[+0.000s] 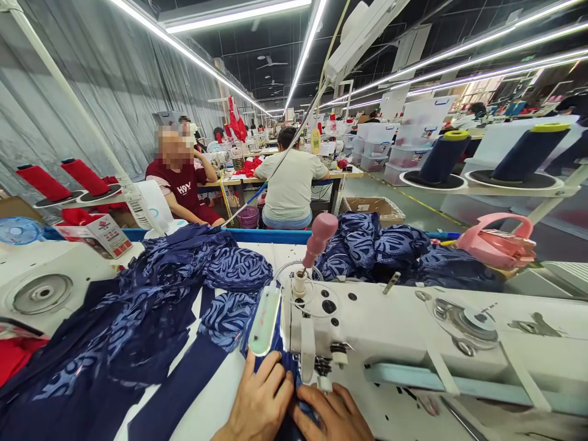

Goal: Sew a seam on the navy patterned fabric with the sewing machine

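A white sewing machine point(362, 318) fills the right side of the bench, with its needle area low in the middle. Dark navy fabric point(307, 409) passes between my hands beside the presser foot. My left hand point(260, 392) is closed on this fabric left of the needle, fingers bent over its edge. Close against the presser foot, my right hand point(331, 413) grips the fabric too, its fingertips partly hidden by the machine. A small lit lamp point(265, 321) hangs just above my left fingers. Navy pieces with a pale blue pattern point(229, 321) lie heaped to the left.
A pink-handled screwdriver point(320, 239) stands upright on the machine head. More patterned pieces point(362, 245) lie behind it, near a pink basket-like holder point(498, 242). Scissors point(463, 419) rest at lower right. Navy thread cones point(444, 158) stand on a rack. Two people sit ahead.
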{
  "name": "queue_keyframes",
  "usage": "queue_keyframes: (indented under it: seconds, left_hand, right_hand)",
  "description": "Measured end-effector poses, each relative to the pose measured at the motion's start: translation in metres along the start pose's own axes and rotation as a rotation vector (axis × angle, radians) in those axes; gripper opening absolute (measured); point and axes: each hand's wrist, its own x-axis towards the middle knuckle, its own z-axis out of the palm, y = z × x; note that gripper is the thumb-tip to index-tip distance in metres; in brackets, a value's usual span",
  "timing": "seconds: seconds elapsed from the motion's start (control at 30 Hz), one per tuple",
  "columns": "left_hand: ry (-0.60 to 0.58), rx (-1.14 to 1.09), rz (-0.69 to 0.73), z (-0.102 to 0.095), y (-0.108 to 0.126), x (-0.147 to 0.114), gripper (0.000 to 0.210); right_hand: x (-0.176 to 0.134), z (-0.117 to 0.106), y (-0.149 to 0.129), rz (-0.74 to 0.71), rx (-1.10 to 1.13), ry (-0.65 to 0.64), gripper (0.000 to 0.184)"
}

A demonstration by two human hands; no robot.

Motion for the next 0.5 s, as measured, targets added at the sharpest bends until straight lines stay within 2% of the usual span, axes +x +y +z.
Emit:
queue_keyframes:
  seconds: [0.1,0.2,0.4,0.5]
  left_hand:
    - [0.007,-0.024,-0.021,0.003,0.003,0.005,0.034]
    - [-0.004,-0.021,-0.041,0.003,0.004,0.000,0.030]
    - [-0.229,-0.180,-0.011,-0.018,-0.021,-0.002,0.029]
    - [-0.188,-0.144,0.026,-0.018,-0.017,0.005,0.027]
  right_hand:
    - [-0.003,0.008,0.003,-0.029,-0.072,-0.008,0.017]
    - [-0.002,0.004,0.004,-0.035,-0.046,-0.015,0.019]
    - [0.011,-0.012,-0.003,-0.019,0.006,0.072,0.019]
    - [0.018,-0.023,-0.005,-0.021,0.080,-0.003,0.018]
